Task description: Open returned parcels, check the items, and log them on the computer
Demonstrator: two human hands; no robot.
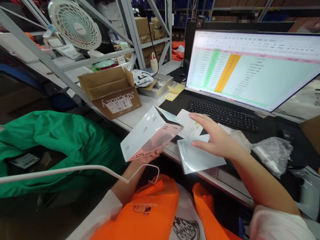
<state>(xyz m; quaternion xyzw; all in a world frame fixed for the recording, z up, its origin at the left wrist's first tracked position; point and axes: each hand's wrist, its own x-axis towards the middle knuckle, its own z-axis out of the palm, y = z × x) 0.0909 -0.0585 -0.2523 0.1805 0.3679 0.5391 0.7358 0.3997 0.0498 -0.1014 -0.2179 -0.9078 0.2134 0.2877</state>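
Note:
My left hand (152, 156) grips a white and pink box (145, 131) from below, tilted in front of the desk edge; most of its fingers are hidden under the box. Black script lettering runs along the pink side. To its right, my right hand (212, 136) hovers with thumb and fingers apart, holding nothing. Beneath that hand lies a flat pale, glossy package (197, 158), which overhangs the desk edge. A white card (188, 125) with small print and a green mark rests just behind it.
An open cardboard box (112, 93) stands on the desk at left. A keyboard (222, 115) sits before a large monitor (250, 70). Crumpled bubble wrap (272, 155) lies at right. Green cloth (82, 146) is at lower left, and a white cable (95, 168) crosses in front.

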